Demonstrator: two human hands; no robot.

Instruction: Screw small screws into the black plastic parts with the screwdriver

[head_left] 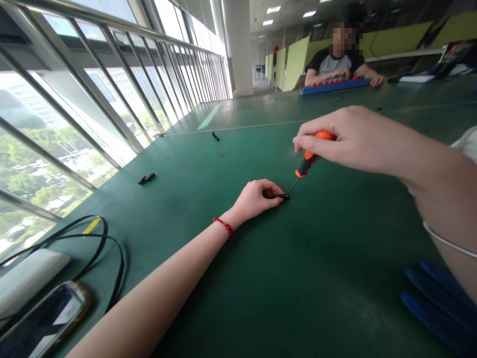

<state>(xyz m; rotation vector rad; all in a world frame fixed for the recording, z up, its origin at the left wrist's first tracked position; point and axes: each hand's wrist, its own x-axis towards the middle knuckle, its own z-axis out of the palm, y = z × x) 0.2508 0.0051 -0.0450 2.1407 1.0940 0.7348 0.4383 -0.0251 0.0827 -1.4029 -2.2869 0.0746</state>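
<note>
My left hand [260,199] is closed on a small black part [282,197], pressing it against the green table [231,278]; the fingers cover much of the part. In my right hand [345,136] is an orange and black screwdriver [307,160], gripped by its handle between thumb and fingers. The screwdriver's shaft slants down to the left, and its tip meets the right end of the black part. Whether the tip sits in a screw is too small to tell.
Two small black pieces [146,179] [215,135] lie at the left and farther back. A phone [46,323], white box [32,278] and black cable [122,263] occupy the near left. Blue gloves [439,303] lie near right. Across the table, a person [339,62] sits behind a blue tray [335,87].
</note>
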